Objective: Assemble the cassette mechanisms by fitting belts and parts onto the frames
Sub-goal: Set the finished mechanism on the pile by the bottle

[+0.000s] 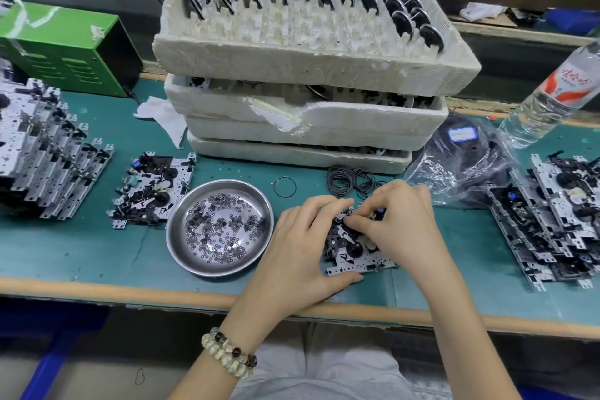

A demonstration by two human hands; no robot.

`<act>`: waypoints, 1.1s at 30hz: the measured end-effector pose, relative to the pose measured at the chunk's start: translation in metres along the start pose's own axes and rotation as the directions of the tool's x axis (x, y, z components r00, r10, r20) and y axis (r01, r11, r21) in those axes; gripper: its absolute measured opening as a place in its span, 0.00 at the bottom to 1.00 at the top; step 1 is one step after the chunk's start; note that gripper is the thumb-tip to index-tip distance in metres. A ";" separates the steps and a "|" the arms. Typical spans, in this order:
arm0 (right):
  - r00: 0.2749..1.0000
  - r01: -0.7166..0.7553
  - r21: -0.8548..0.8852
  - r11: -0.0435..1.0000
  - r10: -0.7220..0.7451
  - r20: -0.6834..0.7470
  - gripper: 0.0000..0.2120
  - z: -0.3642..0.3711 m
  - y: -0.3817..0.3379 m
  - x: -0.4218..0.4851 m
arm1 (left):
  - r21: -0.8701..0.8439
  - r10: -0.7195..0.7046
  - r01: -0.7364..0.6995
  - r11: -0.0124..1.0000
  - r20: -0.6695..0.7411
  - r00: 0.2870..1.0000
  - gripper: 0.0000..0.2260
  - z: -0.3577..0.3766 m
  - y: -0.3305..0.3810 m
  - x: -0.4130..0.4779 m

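Note:
A cassette mechanism frame [357, 258] lies on the green mat near the table's front edge. My left hand [302, 243] grips its left side, thumb along the front edge. My right hand [399, 221] curls over the frame's top, its fingertips pinching a small part there; the part itself is hidden. Loose black belts [352, 180] lie just behind the hands, and a single belt [285, 186] lies apart to their left. A steel dish [181, 230] of small washers stands left of my left hand.
Stacked foam trays [292, 55] holding black flywheels stand behind. Another frame [152, 191] lies left of the dish, beside a stack of frames [42, 153] at far left. More frames [558, 214] lie at right, near a plastic bag [461, 153] and a water bottle [552, 91]. A green box [65, 49] is back left.

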State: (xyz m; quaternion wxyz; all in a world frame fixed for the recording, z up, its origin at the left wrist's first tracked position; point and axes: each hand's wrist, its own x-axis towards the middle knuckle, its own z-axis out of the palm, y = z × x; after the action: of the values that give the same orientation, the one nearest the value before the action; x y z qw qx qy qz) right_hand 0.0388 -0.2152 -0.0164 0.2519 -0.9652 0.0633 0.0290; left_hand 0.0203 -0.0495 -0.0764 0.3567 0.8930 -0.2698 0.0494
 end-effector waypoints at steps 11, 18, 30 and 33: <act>0.926 -0.054 0.073 0.996 0.022 0.378 0.07 -0.023 -0.001 0.033 | -0.004 -0.002 0.002 1.000 0.004 1.000 0.42 0.000 -0.001 -0.001; 0.921 -0.055 0.075 0.996 0.022 0.388 0.07 -0.025 -0.005 0.033 | -0.001 0.006 -0.006 1.000 0.002 1.000 0.42 0.000 -0.002 -0.001; 0.917 0.277 -0.343 0.897 -0.354 -0.185 0.03 0.011 -0.005 -0.007 | -0.047 0.009 -0.010 0.999 -0.028 1.000 0.38 0.001 -0.003 -0.001; 0.867 0.359 -0.383 0.851 -0.456 -0.202 0.06 0.015 -0.001 -0.010 | -0.059 0.043 -0.045 0.997 -0.032 0.999 0.37 0.002 -0.003 -0.001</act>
State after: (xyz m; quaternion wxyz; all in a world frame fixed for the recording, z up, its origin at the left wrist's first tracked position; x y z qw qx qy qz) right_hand 0.0281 -0.2063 -0.0278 0.0738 -0.9784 -0.1152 -0.1549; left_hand 0.0207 -0.0487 -0.0798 0.3861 0.8750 -0.2851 0.0629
